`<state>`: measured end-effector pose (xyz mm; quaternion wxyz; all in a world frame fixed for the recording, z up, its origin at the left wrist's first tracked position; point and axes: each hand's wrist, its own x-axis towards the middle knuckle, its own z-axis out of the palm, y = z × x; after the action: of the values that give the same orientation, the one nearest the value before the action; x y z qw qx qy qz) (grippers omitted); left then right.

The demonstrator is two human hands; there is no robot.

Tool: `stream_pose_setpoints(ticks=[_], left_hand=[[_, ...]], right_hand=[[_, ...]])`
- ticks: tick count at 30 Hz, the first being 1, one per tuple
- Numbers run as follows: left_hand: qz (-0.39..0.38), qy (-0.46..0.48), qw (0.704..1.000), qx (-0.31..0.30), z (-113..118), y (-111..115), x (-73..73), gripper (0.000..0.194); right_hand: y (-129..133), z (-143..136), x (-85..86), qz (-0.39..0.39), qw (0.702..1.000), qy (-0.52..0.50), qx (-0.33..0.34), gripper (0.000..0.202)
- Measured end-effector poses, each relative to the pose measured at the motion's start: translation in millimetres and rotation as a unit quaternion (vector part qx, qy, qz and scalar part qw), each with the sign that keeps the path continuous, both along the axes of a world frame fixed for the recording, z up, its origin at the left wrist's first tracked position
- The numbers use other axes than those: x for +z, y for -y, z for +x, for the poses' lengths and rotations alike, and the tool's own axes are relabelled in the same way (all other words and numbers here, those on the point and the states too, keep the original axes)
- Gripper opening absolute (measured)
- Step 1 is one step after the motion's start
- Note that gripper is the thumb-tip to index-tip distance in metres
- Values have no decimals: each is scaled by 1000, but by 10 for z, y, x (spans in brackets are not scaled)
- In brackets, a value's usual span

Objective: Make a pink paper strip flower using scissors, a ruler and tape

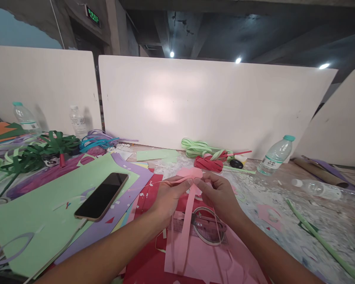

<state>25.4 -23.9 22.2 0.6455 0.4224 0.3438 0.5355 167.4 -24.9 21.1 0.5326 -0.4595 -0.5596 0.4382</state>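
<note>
My left hand (170, 193) and my right hand (217, 187) meet in the middle of the view, fingers closed. Between their fingertips they pinch a piece of pink paper (189, 172) with a rounded upper edge. From the pinch a long pink paper strip (186, 232) hangs down. Thin pink strips also trail below my hands. Under them lies a pink paper sheet (201, 262) on top of red paper (144, 252). On the pink sheet sits a round ring-shaped thing (208, 240), perhaps a tape roll. My fingers partly hide the pinched spot.
To the left, a phone (102, 195) lies on green sheets (44, 197) over purple paper (137, 179). Green and red paper strips (208, 163) lie ahead by the white board (213, 102). An upright bottle (276, 156), a lying bottle (322, 189) and a green stick (322, 238) are at right.
</note>
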Motion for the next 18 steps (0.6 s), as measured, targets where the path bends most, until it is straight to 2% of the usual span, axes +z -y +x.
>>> stream_pose_setpoints(ticks=[3,11,18], left_hand=[[-3,-6,1000,18,-14,1,27,18],[-5,3,1000,20,-18,-15,-6,22],[1,5,1000,19,-16,-1,11,24]], right_hand=[[13,-4,9,0,1000,15,5,29],[-3,17,-25,40,995,84,-41,26],[43,0,47,96,981,153,-76,21]])
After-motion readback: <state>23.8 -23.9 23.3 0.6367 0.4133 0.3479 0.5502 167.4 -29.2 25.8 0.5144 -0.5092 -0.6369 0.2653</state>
